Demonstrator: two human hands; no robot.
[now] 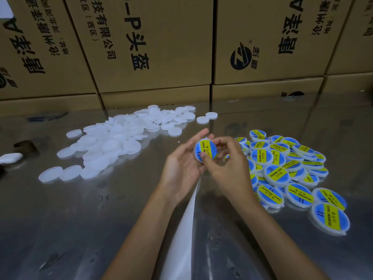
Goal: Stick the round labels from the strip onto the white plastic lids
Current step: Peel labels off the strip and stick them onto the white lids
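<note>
Both hands hold one labelled lid above the steel table.

Plain white lids [113,142] lie left. The left hand [182,166] cups the lid [205,151]; the right hand [226,160] pinches its edge, hiding part of the label. The strip [181,239] hangs below, cut off at the bottom edge. Labelled lids [288,172] lie piled on the right.

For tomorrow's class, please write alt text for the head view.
Two hands, left hand and right hand, hold a lid with a blue-and-yellow label over a metal table. Unlabelled white lids lie left, labelled lids right, cardboard boxes behind.
</note>
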